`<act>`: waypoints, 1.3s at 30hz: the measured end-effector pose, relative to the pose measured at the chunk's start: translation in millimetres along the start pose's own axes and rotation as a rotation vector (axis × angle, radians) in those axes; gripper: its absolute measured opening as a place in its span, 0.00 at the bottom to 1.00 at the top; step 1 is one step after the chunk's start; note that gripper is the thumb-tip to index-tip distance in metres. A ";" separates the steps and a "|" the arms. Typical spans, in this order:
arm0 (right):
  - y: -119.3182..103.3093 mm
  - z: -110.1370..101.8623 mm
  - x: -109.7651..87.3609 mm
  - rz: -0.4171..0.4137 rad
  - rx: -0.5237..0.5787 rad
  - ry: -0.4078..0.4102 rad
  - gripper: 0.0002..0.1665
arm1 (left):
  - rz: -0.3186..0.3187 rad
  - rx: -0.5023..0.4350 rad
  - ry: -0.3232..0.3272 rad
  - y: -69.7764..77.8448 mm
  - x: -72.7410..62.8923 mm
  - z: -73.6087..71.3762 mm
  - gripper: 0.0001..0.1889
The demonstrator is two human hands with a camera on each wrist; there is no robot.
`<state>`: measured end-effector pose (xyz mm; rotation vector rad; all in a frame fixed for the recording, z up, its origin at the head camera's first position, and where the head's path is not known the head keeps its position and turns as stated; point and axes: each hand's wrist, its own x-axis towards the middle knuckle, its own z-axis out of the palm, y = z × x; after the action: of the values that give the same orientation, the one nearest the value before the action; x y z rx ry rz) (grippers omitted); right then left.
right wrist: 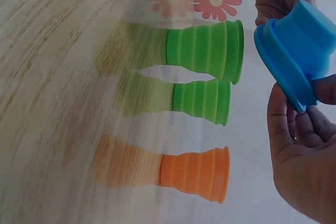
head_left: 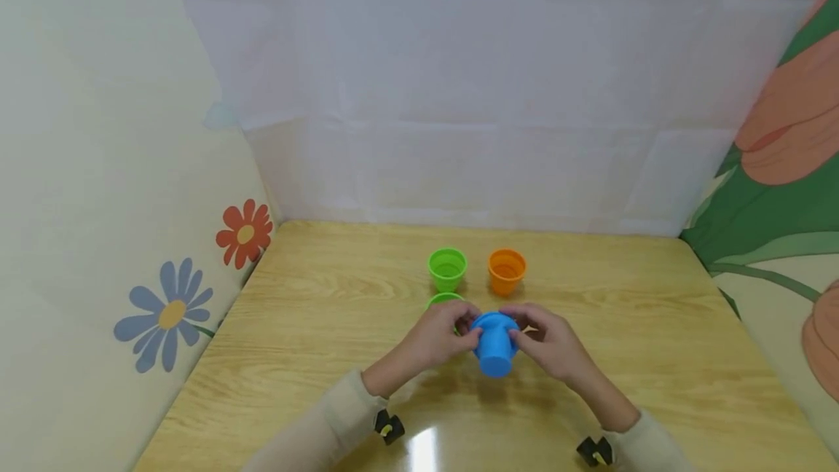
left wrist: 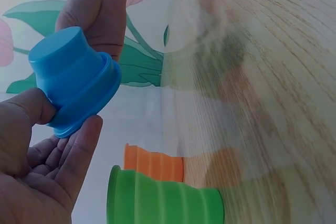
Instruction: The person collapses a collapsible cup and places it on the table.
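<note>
Above the table, a blue collapsible cup [head_left: 495, 348] is held between both hands, its base turned toward me and its rim facing away. Part of its wall looks folded in near the rim. My left hand [head_left: 443, 333] pinches the rim's left side with thumb and fingers; my right hand [head_left: 549, 341] pinches the right side. Beyond them stand a green cup [head_left: 448, 271] and an orange cup [head_left: 507, 272], both upright and extended. A nearer green cup [right wrist: 205, 51] also stands upright, mostly hidden behind my left hand in the head view.
The wooden table [head_left: 314, 312] reaches back to a white cloth [head_left: 459, 93]. Flower-printed cloth [head_left: 172, 314] hangs at the left, with more printed fabric at the right. Small black devices [head_left: 390, 427] sit at both wrists.
</note>
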<state>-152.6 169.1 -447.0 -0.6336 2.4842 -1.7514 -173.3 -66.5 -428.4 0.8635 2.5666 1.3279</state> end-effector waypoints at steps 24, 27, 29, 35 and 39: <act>5.9 1.2 0.6 0.106 0.116 -0.026 0.19 | -0.016 -0.132 0.001 -10.8 -0.6 -3.9 0.11; 6.6 -0.8 0.6 0.119 0.170 -0.042 0.20 | -0.035 -0.203 -0.020 -11.5 -0.6 -4.4 0.12; 7.0 -1.7 1.0 0.124 0.195 -0.046 0.21 | -0.053 -0.249 -0.033 -11.6 -1.0 -4.3 0.12; 5.7 -2.9 2.1 0.151 0.236 -0.063 0.24 | -0.126 -0.403 -0.072 -13.4 -3.2 -3.9 0.14; 2.7 -3.2 1.4 0.171 0.246 -0.088 0.26 | -0.171 -0.479 -0.107 -14.2 -4.9 -3.7 0.14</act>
<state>-155.5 172.3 -448.1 -0.4546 2.1480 -1.8770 -176.7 -78.2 -437.9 0.5907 2.0500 1.6833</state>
